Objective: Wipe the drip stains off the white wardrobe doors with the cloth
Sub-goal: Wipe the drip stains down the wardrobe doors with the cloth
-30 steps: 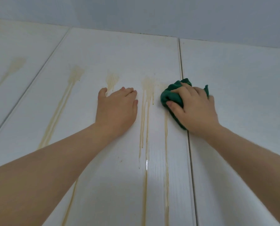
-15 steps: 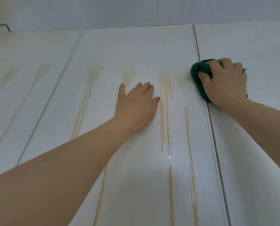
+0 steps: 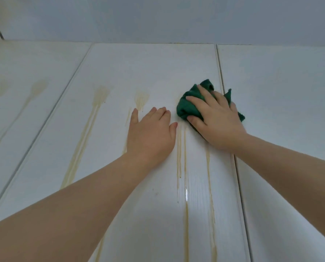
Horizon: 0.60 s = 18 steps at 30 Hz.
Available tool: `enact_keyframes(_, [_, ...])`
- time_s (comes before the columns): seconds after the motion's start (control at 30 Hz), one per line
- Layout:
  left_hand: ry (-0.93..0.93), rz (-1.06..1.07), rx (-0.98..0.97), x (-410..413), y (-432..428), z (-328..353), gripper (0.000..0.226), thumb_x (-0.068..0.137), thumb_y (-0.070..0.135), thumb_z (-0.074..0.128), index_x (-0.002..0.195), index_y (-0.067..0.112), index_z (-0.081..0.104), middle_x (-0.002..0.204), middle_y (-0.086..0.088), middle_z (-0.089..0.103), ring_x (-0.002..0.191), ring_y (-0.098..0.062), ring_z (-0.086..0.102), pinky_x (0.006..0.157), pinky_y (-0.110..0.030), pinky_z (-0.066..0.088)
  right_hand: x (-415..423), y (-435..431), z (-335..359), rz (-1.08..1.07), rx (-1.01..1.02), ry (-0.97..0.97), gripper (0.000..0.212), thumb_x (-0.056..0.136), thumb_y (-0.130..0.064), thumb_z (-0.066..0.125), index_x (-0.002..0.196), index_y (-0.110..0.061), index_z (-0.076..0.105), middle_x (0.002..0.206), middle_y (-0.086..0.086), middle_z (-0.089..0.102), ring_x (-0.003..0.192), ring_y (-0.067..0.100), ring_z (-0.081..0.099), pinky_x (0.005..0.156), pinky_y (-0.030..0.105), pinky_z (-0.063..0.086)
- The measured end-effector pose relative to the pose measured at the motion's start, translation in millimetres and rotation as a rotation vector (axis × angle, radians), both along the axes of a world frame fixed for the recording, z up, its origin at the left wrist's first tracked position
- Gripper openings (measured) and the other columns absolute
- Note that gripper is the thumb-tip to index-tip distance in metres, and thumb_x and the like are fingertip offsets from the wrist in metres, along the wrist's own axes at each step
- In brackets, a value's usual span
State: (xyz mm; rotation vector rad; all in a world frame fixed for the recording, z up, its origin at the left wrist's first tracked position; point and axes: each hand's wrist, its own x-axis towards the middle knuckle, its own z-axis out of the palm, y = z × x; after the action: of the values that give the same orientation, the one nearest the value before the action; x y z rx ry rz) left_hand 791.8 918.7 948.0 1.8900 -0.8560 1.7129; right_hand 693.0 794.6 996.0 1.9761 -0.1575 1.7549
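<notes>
Cloth [image 3: 186,108], bunched under the curled fingers of the right hand [image 3: 214,120], has slid left off the door seam [image 3: 219,72] onto the top of the drip stains [image 3: 178,157] on the middle door [image 3: 148,63]. Their tops are likely getting scrubbed, with long runs left below. Left hand [image 3: 150,133] lies flat beside it, holding nothing.

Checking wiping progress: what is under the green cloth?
The green cloth lies against the middle door, beside its right seam. The right hand grips it. Drip streaks show below; any stain directly beneath is covered.
</notes>
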Motion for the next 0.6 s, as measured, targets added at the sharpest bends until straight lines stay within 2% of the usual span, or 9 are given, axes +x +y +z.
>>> enact_keyframes(0.07, [-0.014,0.004,0.006,0.4,2.1,0.5,0.049,0.101,0.035,0.014,0.147,0.023,0.024,0.154,0.011,0.021,0.143,-0.009,0.013,0.115,-0.044,-0.003,-12.9,-11.4,14.8,-0.042,-0.074,0.016,0.048,0.096,-0.042,0.037,0.143,-0.034,0.03,0.156,-0.006,0.017,0.139,0.024,0.019,0.108,0.043,0.02])
enact_keyframes(0.13, [-0.028,0.01,0.026,0.4,4.7,1.9,0.047,0.102,0.033,0.014,0.146,0.022,0.027,0.153,0.012,0.024,0.143,-0.009,0.016,0.115,-0.044,-0.003,-22.2,-19.6,39.4,0.026,0.128,-0.14,0.046,0.097,-0.039,0.038,0.141,-0.03,0.035,0.152,0.0,0.026,0.134,0.03,0.028,0.106,0.047,0.025])
enact_keyframes(0.2, [-0.044,0.018,0.031,0.1,6.8,3.1,0.047,0.102,0.032,0.014,0.144,0.022,0.03,0.151,0.011,0.028,0.142,-0.009,0.02,0.115,-0.043,-0.003,-13.7,-12.7,46.7,0.122,0.304,-0.254,0.046,0.096,-0.037,0.039,0.14,-0.025,0.036,0.15,0.005,0.031,0.133,0.032,0.028,0.107,0.048,0.023])
enact_keyframes(0.23, [-0.053,0.026,0.037,-0.5,7.5,3.4,0.047,0.102,0.033,0.013,0.143,0.022,0.033,0.149,0.011,0.032,0.14,-0.009,0.023,0.115,-0.042,-0.003,-6.4,-6.9,42.8,0.118,0.249,-0.251,0.044,0.095,-0.037,0.041,0.137,-0.025,0.039,0.145,0.005,0.037,0.131,0.031,0.032,0.106,0.047,0.024])
enact_keyframes(0.3, [-0.086,0.055,0.032,-1.1,8.7,5.7,0.058,0.098,0.036,0.002,0.136,0.023,0.044,0.141,0.01,0.043,0.133,-0.011,0.036,0.114,-0.042,-0.001,4.4,-1.4,28.7,0.117,-0.017,-0.145,0.038,0.091,-0.037,0.046,0.127,-0.026,0.048,0.132,-0.002,0.05,0.122,0.026,0.042,0.1,0.043,0.031])
enact_keyframes(0.37, [-0.127,0.094,0.021,-3.2,12.5,10.5,0.067,0.091,0.036,-0.004,0.121,0.023,0.055,0.125,0.009,0.055,0.116,-0.013,0.051,0.113,-0.043,0.002,3.3,-0.3,21.0,0.126,-0.17,-0.037,0.033,0.091,-0.036,0.047,0.122,-0.024,0.05,0.123,-0.006,0.055,0.115,0.021,0.046,0.091,0.037,0.033])
enact_keyframes(0.47, [-0.125,0.1,0.004,-8.2,16.7,23.7,0.051,0.1,0.031,0.011,0.101,0.021,0.061,0.101,0.006,0.062,0.093,-0.018,0.059,0.111,-0.04,0.009,-7.1,-8.4,37.0,0.136,-0.074,-0.142,0.031,0.092,-0.035,0.047,0.119,-0.02,0.049,0.114,-0.002,0.056,0.109,0.024,0.048,0.082,0.034,0.031])
enact_keyframes(0.6, [-0.174,0.014,-0.072,-8.3,14.2,46.3,0.039,0.1,0.028,0.019,0.088,0.017,0.054,0.088,0.005,0.056,0.086,-0.019,0.054,0.107,-0.039,0.018,-3.4,-13.7,54.4,0.116,-0.032,-0.195,0.033,0.095,-0.036,0.044,0.122,-0.019,0.049,0.119,0.001,0.055,0.114,0.026,0.045,0.086,0.036,0.032])
